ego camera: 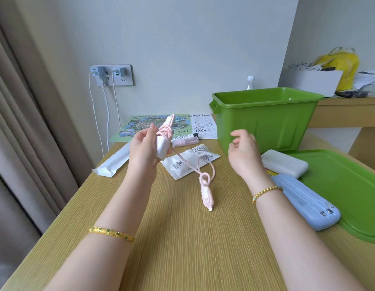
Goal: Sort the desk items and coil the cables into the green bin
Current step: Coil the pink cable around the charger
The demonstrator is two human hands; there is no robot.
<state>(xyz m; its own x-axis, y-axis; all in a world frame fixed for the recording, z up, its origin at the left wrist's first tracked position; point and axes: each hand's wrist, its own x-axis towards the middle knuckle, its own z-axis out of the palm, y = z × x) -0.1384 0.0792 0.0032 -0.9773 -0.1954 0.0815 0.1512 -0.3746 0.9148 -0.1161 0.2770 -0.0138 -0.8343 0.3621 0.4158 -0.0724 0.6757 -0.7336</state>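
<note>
Two bare forearms reach over the wooden tabletop. Raised above it, the left hand grasps a white charger block with pink cable partly wound round it. The remaining cable trails down to a small loop and its plug end, which rests on the tabletop. The right hand hovers released, fingers loosely curled, holding nothing, just in front of the green bin. The cable looks light, soft and springy, so its turns would likely slacken unless pinched; the loose run near the loop seems the best place to take hold. A white pouch lies under the dangling cable. Further right sit a white power bank, a blue power bank and the bin lid, none blocking the open bin.
</note>
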